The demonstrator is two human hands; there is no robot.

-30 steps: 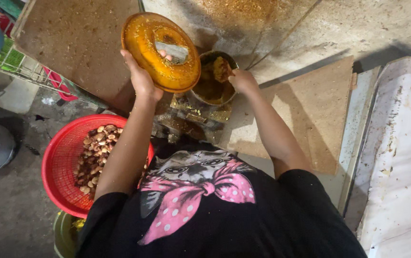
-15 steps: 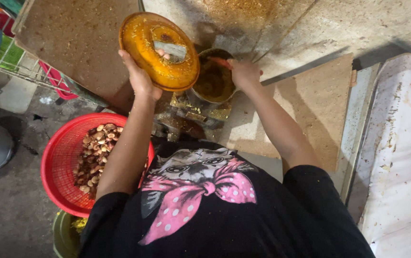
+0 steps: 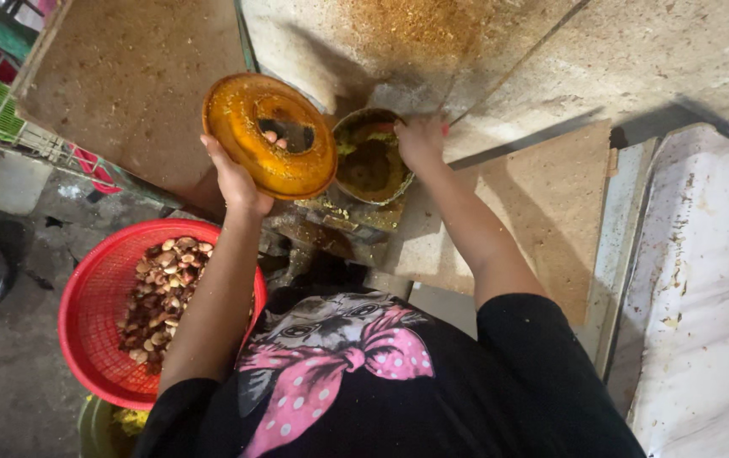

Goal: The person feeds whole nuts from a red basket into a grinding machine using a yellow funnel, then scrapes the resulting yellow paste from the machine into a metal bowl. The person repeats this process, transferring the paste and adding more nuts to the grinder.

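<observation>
Grinder hopper point(image 3: 370, 157) sits far centre, uncovered, smeared with yellow-brown paste. Left hand point(image 3: 237, 178) grips orange lid point(image 3: 269, 134) lifted clear at left; right hand point(image 3: 420, 140) fingers curled on hopper rim. Red basket point(image 3: 93, 339) of nuts still full near left.

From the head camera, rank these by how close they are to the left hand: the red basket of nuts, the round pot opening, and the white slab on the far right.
1. Round pot opening: just right of the left hand, beyond the orange lid it holds.
2. Red basket: below the hand, lower left.
3. White slab: far right edge, farthest.
</observation>
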